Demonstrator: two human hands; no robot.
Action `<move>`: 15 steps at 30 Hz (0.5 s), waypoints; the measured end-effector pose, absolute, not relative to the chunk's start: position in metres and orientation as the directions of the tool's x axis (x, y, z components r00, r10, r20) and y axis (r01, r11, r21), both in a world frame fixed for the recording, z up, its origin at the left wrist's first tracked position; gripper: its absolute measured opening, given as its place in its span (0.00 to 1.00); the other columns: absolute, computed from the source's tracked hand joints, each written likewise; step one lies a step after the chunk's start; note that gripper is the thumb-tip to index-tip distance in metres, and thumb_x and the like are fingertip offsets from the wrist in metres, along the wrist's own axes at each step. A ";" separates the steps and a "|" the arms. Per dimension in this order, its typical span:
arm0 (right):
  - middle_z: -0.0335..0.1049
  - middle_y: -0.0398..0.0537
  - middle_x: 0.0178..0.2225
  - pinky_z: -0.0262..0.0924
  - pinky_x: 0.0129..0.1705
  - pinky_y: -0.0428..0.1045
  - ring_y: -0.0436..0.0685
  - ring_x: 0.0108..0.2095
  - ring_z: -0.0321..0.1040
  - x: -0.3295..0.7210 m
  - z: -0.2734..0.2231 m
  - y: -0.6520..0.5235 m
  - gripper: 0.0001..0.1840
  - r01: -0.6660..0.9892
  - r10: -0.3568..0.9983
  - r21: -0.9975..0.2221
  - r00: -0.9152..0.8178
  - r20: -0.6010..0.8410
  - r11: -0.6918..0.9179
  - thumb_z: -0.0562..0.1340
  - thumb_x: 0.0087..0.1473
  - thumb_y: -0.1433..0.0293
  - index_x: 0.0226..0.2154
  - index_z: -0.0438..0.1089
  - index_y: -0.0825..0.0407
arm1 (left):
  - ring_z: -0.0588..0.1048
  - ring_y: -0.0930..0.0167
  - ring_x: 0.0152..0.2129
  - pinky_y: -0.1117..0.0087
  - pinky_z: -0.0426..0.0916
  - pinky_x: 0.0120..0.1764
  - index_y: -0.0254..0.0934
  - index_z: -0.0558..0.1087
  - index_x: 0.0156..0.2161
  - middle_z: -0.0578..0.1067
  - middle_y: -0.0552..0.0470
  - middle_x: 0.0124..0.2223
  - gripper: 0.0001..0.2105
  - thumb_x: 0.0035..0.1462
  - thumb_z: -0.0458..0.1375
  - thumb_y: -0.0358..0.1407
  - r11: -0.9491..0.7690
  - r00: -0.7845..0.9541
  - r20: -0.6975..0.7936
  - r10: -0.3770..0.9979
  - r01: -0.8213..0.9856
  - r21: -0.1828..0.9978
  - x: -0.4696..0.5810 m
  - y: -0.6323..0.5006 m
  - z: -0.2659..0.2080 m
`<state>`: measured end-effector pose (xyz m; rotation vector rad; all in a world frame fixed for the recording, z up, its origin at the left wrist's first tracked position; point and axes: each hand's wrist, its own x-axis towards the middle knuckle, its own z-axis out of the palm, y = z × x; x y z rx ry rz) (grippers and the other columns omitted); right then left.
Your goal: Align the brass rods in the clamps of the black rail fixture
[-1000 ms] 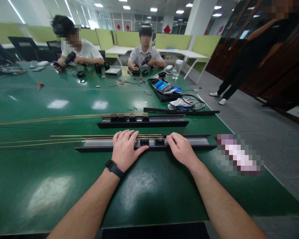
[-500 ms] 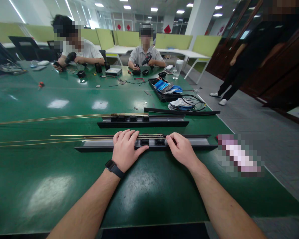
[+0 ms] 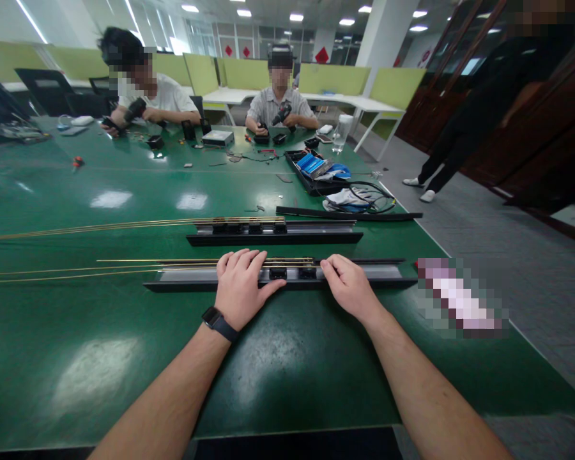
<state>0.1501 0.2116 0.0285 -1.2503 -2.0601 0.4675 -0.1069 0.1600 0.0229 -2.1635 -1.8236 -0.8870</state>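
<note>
A long black channel rail (image 3: 388, 283) with a silvery inside lies across the green table before me. Black blocks (image 3: 278, 273) sit in it, and thin brass-coloured rods (image 3: 124, 273) run along it and out past its left end. My left hand (image 3: 242, 278), with a watch on its wrist, lies over the rail and rods, fingers stretched out and thumb along the near wall. What lies under its palm is hidden. My right hand (image 3: 347, 284) is closed, thumb and forefinger pinching the right end of a rod above the rail.
Behind lies a second black rail (image 3: 273, 239) with blocks and rods. Beyond are a black strip (image 3: 349, 214), gloves (image 3: 347, 199) with cable, and a black tray (image 3: 311, 185). Two people work with drills (image 3: 282, 115) across the table; another person stands at right. A blurred-out item (image 3: 460, 297) lies right.
Both hands hold nearly the same places on the rail and rod. Across the table, the person at left has shifted slightly with the drill.
</note>
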 end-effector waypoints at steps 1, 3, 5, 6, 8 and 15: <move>0.65 0.44 0.29 0.55 0.38 0.51 0.55 0.33 0.64 0.150 0.029 0.211 0.20 0.637 0.879 -0.607 -0.312 0.360 0.475 0.52 0.70 0.58 0.27 0.59 0.48 | 0.73 0.53 0.56 0.48 0.57 0.61 0.39 0.75 0.57 0.79 0.41 0.56 0.29 0.57 0.65 0.57 -0.234 0.073 0.540 0.838 0.943 0.237 -0.107 0.160 0.023; 0.66 0.44 0.30 0.55 0.38 0.51 0.55 0.34 0.65 0.150 0.029 0.211 0.19 0.638 0.880 -0.608 -0.309 0.361 0.473 0.52 0.70 0.58 0.29 0.61 0.47 | 0.73 0.53 0.56 0.48 0.57 0.62 0.40 0.75 0.57 0.78 0.41 0.56 0.29 0.57 0.65 0.57 -0.235 0.073 0.541 0.838 0.942 0.238 -0.107 0.160 0.023; 0.68 0.45 0.31 0.56 0.39 0.51 0.56 0.35 0.66 0.150 0.028 0.211 0.18 0.639 0.877 -0.602 -0.314 0.363 0.478 0.52 0.71 0.58 0.30 0.63 0.47 | 0.73 0.53 0.56 0.48 0.57 0.62 0.40 0.75 0.57 0.78 0.41 0.56 0.29 0.57 0.64 0.57 -0.235 0.072 0.542 0.837 0.942 0.239 -0.107 0.160 0.022; 0.69 0.45 0.31 0.57 0.40 0.51 0.56 0.35 0.66 0.150 0.028 0.211 0.18 0.641 0.874 -0.597 -0.319 0.366 0.483 0.52 0.71 0.58 0.31 0.63 0.47 | 0.73 0.53 0.56 0.48 0.57 0.61 0.40 0.75 0.57 0.79 0.41 0.56 0.29 0.57 0.64 0.57 -0.234 0.071 0.542 0.837 0.943 0.238 -0.107 0.160 0.022; 0.69 0.46 0.32 0.57 0.40 0.51 0.56 0.35 0.66 0.150 0.028 0.211 0.18 0.643 0.867 -0.583 -0.332 0.372 0.496 0.52 0.71 0.57 0.31 0.64 0.47 | 0.73 0.53 0.55 0.48 0.57 0.61 0.40 0.75 0.57 0.79 0.41 0.56 0.30 0.57 0.64 0.57 -0.234 0.073 0.543 0.837 0.944 0.234 -0.106 0.160 0.022; 0.66 0.44 0.29 0.56 0.37 0.50 0.55 0.33 0.64 0.150 0.028 0.212 0.20 0.644 0.871 -0.588 -0.330 0.364 0.489 0.51 0.71 0.58 0.28 0.60 0.47 | 0.73 0.53 0.56 0.48 0.58 0.61 0.39 0.74 0.57 0.79 0.42 0.56 0.30 0.57 0.65 0.56 -0.233 0.077 0.543 0.836 0.946 0.225 -0.106 0.160 0.024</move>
